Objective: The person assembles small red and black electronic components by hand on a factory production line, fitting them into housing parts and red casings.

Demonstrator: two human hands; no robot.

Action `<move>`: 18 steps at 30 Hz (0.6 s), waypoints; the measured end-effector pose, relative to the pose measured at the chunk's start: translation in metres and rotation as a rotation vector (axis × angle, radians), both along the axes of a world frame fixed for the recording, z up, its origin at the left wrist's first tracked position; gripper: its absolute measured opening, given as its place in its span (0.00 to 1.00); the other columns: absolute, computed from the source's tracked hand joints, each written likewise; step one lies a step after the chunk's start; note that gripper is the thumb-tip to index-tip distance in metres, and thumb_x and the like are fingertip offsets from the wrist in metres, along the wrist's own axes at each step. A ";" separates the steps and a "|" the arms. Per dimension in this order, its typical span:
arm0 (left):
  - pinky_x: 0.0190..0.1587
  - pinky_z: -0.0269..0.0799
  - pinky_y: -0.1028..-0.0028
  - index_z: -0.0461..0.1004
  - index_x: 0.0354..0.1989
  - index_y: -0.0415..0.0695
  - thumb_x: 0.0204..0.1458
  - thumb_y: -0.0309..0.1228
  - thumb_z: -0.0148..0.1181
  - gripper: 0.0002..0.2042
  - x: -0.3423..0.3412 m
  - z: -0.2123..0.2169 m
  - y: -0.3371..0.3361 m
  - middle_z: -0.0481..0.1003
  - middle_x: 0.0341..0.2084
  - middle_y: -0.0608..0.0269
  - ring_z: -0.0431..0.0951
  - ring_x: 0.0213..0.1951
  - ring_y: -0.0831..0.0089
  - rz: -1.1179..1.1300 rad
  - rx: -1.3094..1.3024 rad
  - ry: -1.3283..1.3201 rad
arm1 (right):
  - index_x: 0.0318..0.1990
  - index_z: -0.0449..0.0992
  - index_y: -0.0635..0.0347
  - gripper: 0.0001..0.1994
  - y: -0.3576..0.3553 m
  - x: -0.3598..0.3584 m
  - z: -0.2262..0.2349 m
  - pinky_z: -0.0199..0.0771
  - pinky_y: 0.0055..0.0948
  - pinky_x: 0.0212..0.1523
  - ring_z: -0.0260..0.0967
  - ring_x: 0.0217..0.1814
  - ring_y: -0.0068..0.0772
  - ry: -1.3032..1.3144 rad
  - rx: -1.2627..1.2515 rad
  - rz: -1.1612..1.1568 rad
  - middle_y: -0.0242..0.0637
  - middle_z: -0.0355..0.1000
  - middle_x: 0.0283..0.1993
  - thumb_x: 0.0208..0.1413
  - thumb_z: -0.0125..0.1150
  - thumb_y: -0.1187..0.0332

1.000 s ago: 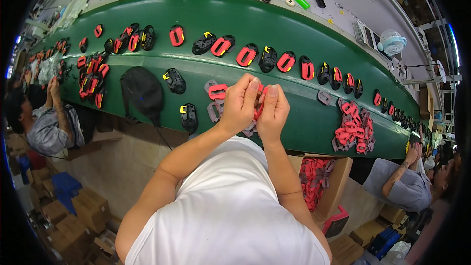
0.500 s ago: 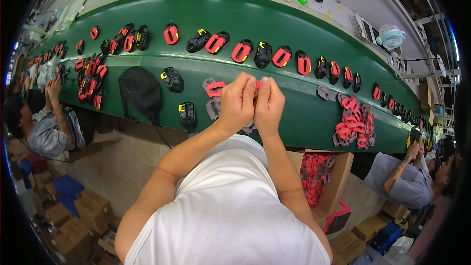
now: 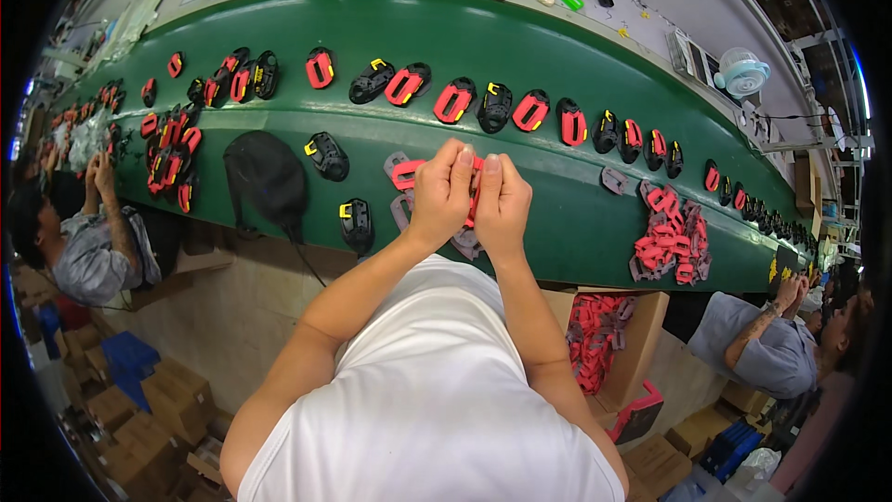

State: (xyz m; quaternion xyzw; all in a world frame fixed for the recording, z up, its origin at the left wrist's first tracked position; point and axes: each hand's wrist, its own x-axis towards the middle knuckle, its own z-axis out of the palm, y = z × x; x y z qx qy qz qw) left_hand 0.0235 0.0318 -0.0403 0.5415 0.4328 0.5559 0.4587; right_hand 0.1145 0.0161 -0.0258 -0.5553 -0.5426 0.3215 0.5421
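Observation:
My left hand (image 3: pixel 442 195) and my right hand (image 3: pixel 503 203) are both closed on one red plastic frame (image 3: pixel 478 167), gripping it from either side with thumbs on top. Fingers cover most of it. Just left of my left hand lies another red frame (image 3: pixel 403 175), with a grey plastic piece (image 3: pixel 400 211) below it. More grey parts (image 3: pixel 466 243) show beneath my hands. Farther left are two black shells with yellow clips, one upper (image 3: pixel 327 156) and one lower (image 3: pixel 356 225).
Black shells, many with red frames (image 3: pixel 456 100), line the green belt (image 3: pixel 409 19). Red and grey parts form a pile (image 3: pixel 671 232) at right, above a filled cardboard box (image 3: pixel 641 353). A black bag-like thing (image 3: pixel 265 177) lies left. Co-workers sit at both sides.
My hands have shifted slightly left and a little apart. More of the red frame shows between them. The belt's shells have moved very slightly left.

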 end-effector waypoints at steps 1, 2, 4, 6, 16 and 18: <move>0.17 0.54 0.79 0.63 0.25 0.39 0.60 0.32 0.44 0.12 0.001 -0.007 0.006 0.61 0.11 0.71 0.58 0.16 0.86 0.003 0.000 -0.002 | 0.20 0.61 0.63 0.17 0.003 0.000 -0.001 0.55 0.26 0.18 0.54 0.16 0.22 -0.093 0.108 0.006 0.33 0.59 0.15 0.62 0.43 0.65; 0.18 0.54 0.80 0.63 0.25 0.39 0.60 0.32 0.44 0.13 0.002 -0.016 0.012 0.61 0.12 0.71 0.58 0.16 0.86 -0.045 -0.138 -0.141 | 0.20 0.59 0.63 0.18 0.008 -0.001 -0.002 0.54 0.24 0.19 0.52 0.18 0.18 -0.186 0.217 0.012 0.31 0.57 0.15 0.63 0.42 0.65; 0.18 0.55 0.80 0.63 0.25 0.39 0.60 0.32 0.45 0.13 0.001 -0.013 0.023 0.62 0.13 0.71 0.58 0.17 0.85 -0.096 -0.279 -0.281 | 0.20 0.61 0.64 0.17 0.020 -0.002 -0.006 0.56 0.27 0.18 0.54 0.16 0.23 -0.106 0.151 -0.013 0.34 0.59 0.15 0.62 0.43 0.66; 0.22 0.57 0.80 0.65 0.26 0.39 0.60 0.33 0.45 0.12 -0.004 -0.007 0.030 0.64 0.16 0.70 0.60 0.20 0.85 -0.132 -0.253 -0.130 | 0.21 0.63 0.63 0.16 0.029 -0.001 -0.014 0.58 0.26 0.20 0.55 0.16 0.23 0.088 -0.022 -0.057 0.33 0.60 0.15 0.61 0.44 0.68; 0.49 0.64 0.58 0.63 0.49 0.33 0.46 0.47 0.60 0.31 -0.152 -0.124 0.224 0.64 0.49 0.43 0.64 0.51 0.47 0.450 -0.053 1.135 | 0.30 0.68 0.64 0.09 0.049 0.004 0.001 0.57 0.16 0.27 0.55 0.27 0.13 0.199 -0.263 0.133 0.25 0.62 0.24 0.59 0.48 0.68; 0.49 0.64 0.57 0.62 0.50 0.34 0.44 0.48 0.61 0.32 -0.172 -0.141 0.233 0.63 0.49 0.43 0.64 0.52 0.47 0.461 -0.040 1.314 | 0.30 0.69 0.64 0.09 0.047 0.008 0.005 0.57 0.16 0.26 0.55 0.25 0.12 0.162 -0.288 0.175 0.24 0.62 0.23 0.59 0.49 0.68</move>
